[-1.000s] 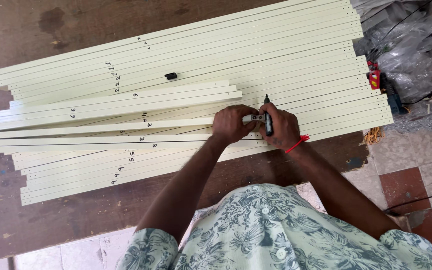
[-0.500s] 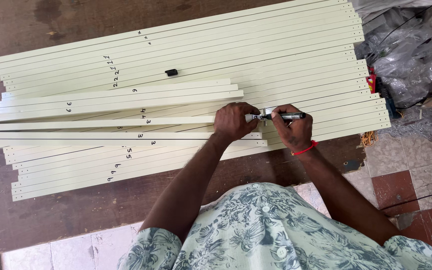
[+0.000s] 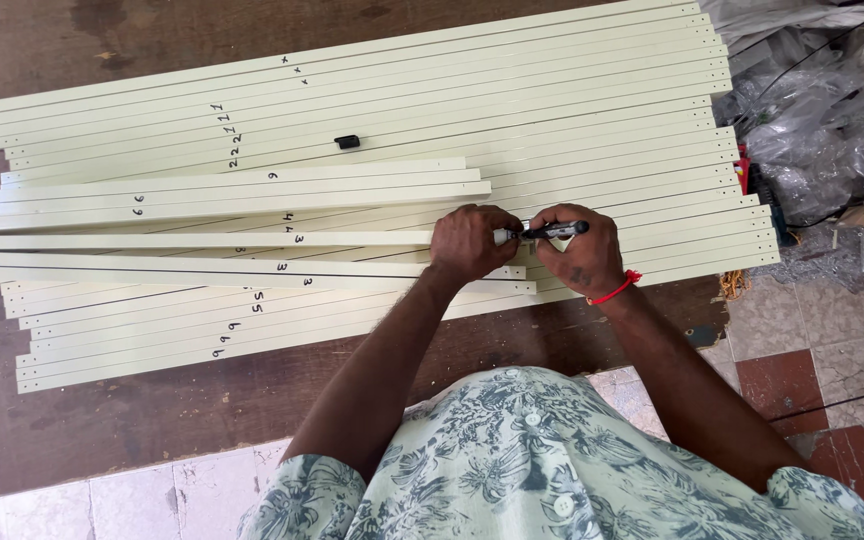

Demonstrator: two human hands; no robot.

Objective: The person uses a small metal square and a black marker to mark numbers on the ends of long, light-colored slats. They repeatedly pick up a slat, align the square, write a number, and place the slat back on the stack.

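The right hand (image 3: 580, 255) has its fingers curled tight around a black marker (image 3: 555, 230), which lies nearly level across the knuckles. The left hand (image 3: 469, 243) is bunched shut just beside it, pinching the marker's pale end; the two hands touch. Both rest on a long cream strip (image 3: 192, 240) lying across a wide spread of similar strips (image 3: 512, 90). A small black cap (image 3: 348, 142) sits on the strips farther up. All lie on a brown table (image 3: 132, 420).
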